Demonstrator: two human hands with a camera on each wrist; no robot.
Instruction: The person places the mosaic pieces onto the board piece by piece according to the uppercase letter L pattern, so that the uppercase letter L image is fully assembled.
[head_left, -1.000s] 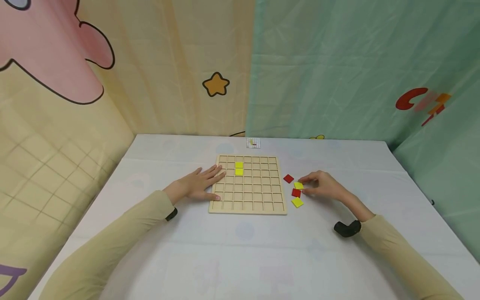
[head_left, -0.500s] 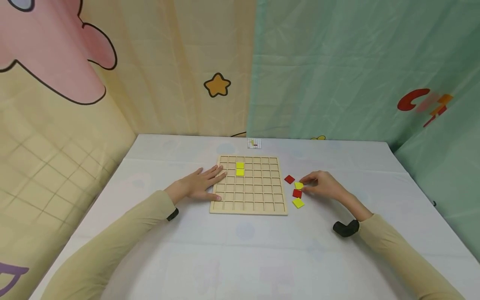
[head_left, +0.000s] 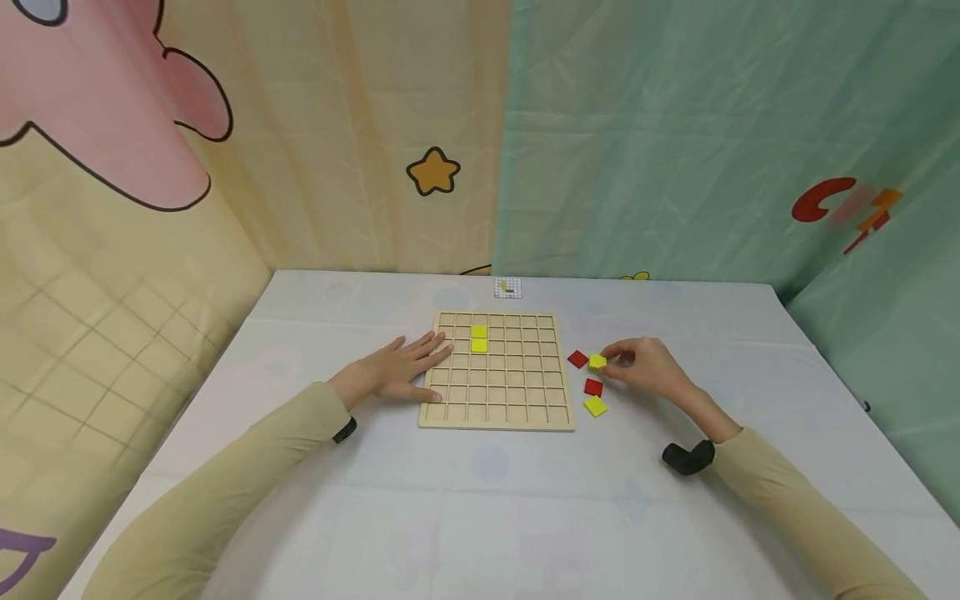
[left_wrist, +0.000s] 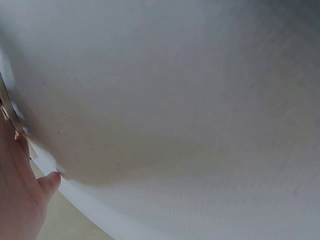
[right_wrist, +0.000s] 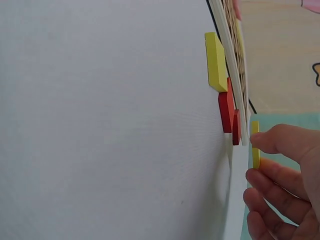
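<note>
A pale wooden grid board (head_left: 510,392) lies mid-table, with two yellow square tiles (head_left: 478,338) in neighbouring cells near its upper left. My left hand (head_left: 393,368) rests with spread, straight fingers on the board's left edge. To the right of the board, my right hand (head_left: 647,367) pinches a yellow tile (right_wrist: 256,145) between thumb and fingers; the right wrist view shows it raised off the cloth. Close by lie a red tile (head_left: 577,359), a second red tile (head_left: 593,387) and a loose yellow tile (head_left: 596,407).
A small card (head_left: 507,287) printed with a coloured grid lies behind the board near the table's back edge. White cloth covers the table (head_left: 487,517). Printed curtains (head_left: 645,150) stand behind and along both sides.
The yellow tile beside the right hand has been picked up between thumb and fingers and lifted slightly from the table. My left hand stays on the board's edge.
</note>
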